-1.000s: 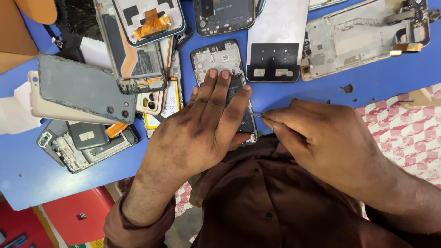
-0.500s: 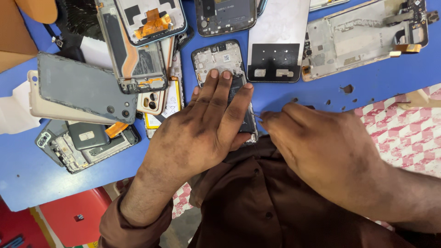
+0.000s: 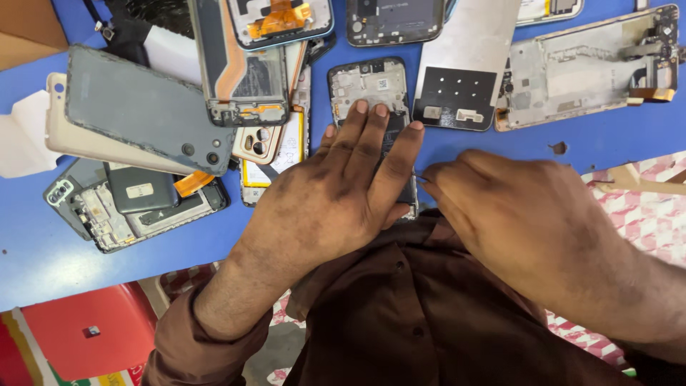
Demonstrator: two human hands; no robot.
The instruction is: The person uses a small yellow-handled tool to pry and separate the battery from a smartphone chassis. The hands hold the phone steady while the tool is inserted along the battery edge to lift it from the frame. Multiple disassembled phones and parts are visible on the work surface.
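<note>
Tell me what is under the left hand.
The left hand lies flat on an opened phone on the blue table. The phone's upper circuit boards show; its lower part is covered. The right hand touches its edge.

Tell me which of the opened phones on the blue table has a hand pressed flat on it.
The dark-framed opened phone at centre, circuit board showing at its top: the left hand lies flat across it. Every other phone body lies untouched. The right hand pinches a thin tool at its edge.

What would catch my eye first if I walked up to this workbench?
Two smudged hands at the centre: the left hand lies flat on an opened black phone frame on the blue table, and the right hand pinches something thin at its edge. Stripped phone shells pile up to the left, topped by a grey back cover.
</note>
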